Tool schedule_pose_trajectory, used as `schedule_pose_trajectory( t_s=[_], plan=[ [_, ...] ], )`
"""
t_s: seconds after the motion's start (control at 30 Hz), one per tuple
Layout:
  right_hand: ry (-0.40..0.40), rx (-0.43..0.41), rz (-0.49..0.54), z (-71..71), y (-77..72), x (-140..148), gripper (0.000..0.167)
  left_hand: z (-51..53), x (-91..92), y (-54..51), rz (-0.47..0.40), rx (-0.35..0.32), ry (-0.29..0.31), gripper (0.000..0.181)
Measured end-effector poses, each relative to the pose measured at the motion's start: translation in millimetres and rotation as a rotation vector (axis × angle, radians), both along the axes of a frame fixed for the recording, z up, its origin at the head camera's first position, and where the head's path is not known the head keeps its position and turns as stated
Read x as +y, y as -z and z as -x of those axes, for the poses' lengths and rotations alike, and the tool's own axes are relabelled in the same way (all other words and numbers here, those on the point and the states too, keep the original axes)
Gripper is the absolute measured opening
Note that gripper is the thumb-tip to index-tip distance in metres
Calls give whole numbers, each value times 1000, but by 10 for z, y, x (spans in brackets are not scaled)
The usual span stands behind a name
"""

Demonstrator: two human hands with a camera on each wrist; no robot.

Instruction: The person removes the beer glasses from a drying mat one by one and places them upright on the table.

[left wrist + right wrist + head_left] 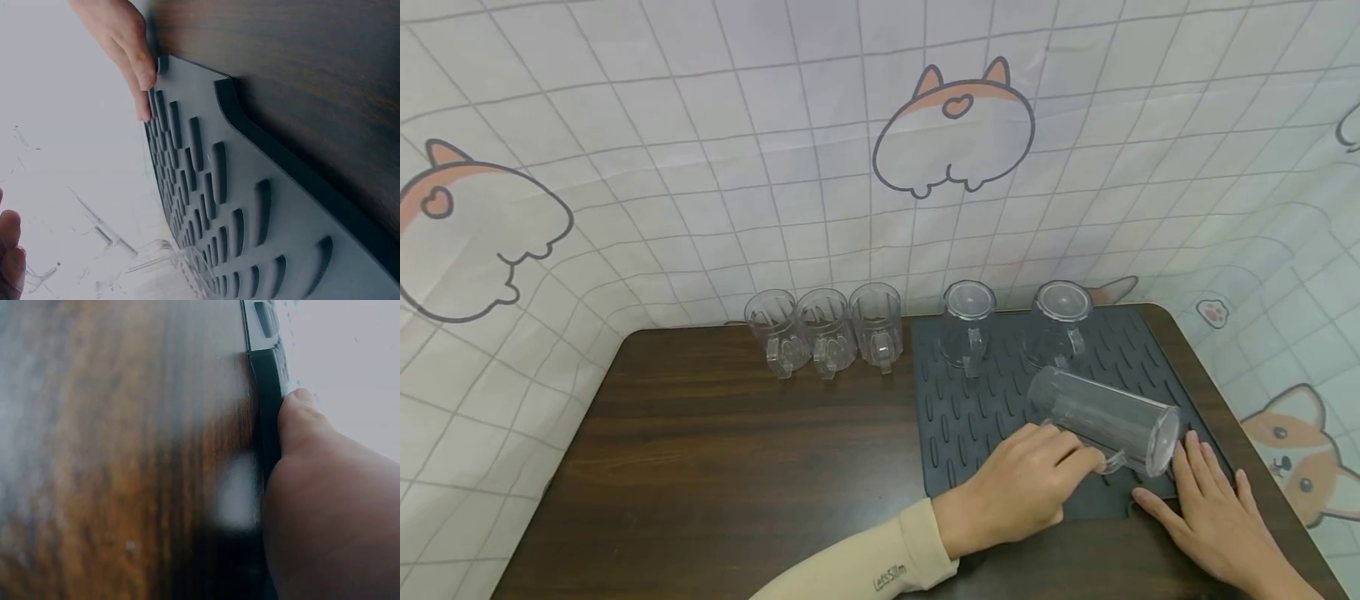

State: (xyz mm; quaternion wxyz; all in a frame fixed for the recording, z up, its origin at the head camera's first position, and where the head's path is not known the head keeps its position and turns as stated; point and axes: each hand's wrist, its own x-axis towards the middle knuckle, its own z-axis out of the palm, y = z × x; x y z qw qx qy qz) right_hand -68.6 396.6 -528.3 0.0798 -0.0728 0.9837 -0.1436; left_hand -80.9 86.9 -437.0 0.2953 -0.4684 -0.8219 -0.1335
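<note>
In the head view my left hand grips the handle of a clear glass mug. The mug is tipped nearly onto its side above the grey ridged drying mat, its thick base toward the right. Whether it touches the mat I cannot tell. My right hand rests with spread, straight fingers on the mat's near right corner, close to the mug's base. Curled fingers of the left hand show at the edge of the left wrist view; the mug is washed out there. The right wrist view shows the right thumb by the mat's edge.
Two glass mugs, one left and another right, stand seemingly upside down at the mat's back. Three more mugs line the back of the dark wooden table, handles facing front. A patterned cloth wall stands behind.
</note>
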Motion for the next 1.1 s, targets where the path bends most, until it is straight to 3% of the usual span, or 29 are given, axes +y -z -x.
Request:
schedule_pose_trajectory(
  t_s=[0.47, 0.73, 1.1],
  plan=[
    [45, 57, 33, 34, -76, 5, 94, -4, -116, -2, 17, 60, -62, 28],
    [88, 246, 135, 20, -137, -94, 80, -22, -150, -30, 4, 99, -83, 27],
    [121, 378, 351, 38, -427, -415, 58, -47, -226, -17, 10, 107, -106, 27]
  ],
)
